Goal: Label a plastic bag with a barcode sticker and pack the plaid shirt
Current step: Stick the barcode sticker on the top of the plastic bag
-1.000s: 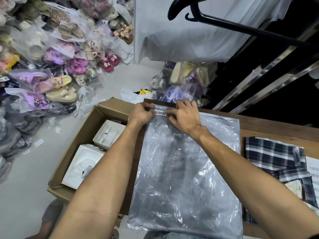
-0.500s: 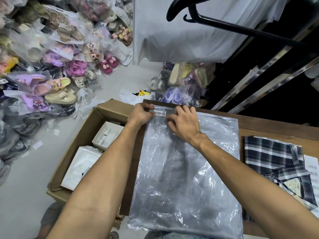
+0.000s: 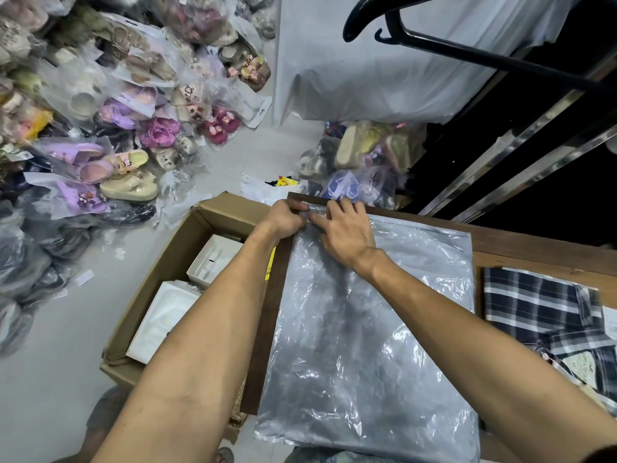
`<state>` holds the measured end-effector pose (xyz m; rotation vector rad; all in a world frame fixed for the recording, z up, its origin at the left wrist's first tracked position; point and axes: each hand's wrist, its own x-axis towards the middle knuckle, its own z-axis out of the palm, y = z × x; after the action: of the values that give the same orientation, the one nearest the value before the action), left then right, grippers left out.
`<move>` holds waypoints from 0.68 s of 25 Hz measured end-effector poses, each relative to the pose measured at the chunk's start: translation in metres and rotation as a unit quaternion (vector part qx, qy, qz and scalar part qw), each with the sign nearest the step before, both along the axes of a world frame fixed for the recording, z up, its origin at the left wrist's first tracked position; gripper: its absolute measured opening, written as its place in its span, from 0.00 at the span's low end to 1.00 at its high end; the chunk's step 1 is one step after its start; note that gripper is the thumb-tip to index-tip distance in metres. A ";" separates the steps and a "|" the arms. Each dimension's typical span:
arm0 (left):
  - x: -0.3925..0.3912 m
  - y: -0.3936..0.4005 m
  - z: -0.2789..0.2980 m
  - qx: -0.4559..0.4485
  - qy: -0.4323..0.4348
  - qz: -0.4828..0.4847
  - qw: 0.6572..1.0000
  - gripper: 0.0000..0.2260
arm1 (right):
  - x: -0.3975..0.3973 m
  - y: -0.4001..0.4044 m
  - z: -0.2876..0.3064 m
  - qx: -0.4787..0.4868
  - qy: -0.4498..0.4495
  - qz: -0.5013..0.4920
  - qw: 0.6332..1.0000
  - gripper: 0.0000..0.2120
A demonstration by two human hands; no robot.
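Observation:
A clear plastic bag [image 3: 374, 345] lies flat on the wooden table [image 3: 534, 252], its far left corner at the table's edge. My left hand [image 3: 283, 218] pinches that corner with curled fingers. My right hand [image 3: 347, 232] lies flat on the same corner, fingers spread over the barcode sticker [image 3: 315, 213], which is mostly hidden under them. The folded dark blue and white plaid shirt [image 3: 547, 315] rests on the table to the right of the bag, a paper tag on it.
An open cardboard box [image 3: 160, 285] with white trays stands on the floor left of the table. Bagged sandals [image 3: 110, 135] are heaped across the floor at left and beyond the table. A black hanger [image 3: 400, 31] and metal rails are overhead at right.
My right hand has slid left over the barcode sticker, which was plainly visible between my hands before. My left hand stays on the bag's corner.

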<state>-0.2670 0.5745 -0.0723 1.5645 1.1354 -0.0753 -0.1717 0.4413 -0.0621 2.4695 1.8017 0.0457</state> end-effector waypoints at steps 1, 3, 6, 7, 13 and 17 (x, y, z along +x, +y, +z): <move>0.001 0.000 0.001 -0.003 0.001 -0.001 1.000 0.16 | -0.001 -0.001 -0.001 0.010 -0.010 0.007 1.000 0.17; 0.001 0.001 0.002 -0.007 0.007 -0.006 1.000 0.17 | -0.002 -0.004 -0.003 0.025 -0.022 0.024 0.999 0.17; 0.000 0.001 0.003 -0.011 0.009 -0.014 1.000 0.18 | 0.000 -0.008 -0.001 0.033 -0.020 0.033 0.999 0.16; 0.000 0.001 0.003 -0.011 0.011 -0.014 1.000 0.18 | 0.003 -0.009 0.000 0.035 -0.014 0.029 0.999 0.16; 0.000 -0.001 0.004 -0.005 0.015 -0.018 1.000 0.17 | 0.021 -0.027 0.004 0.032 -0.011 0.021 0.999 0.15; 0.001 -0.002 0.006 0.008 0.022 -0.029 0.999 0.18 | 0.026 -0.034 0.006 0.034 -0.020 0.029 0.999 0.16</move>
<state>-0.2661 0.5729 -0.0667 1.6168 1.1265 -0.1414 -0.1461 0.4076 -0.0557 2.4415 1.8855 0.1608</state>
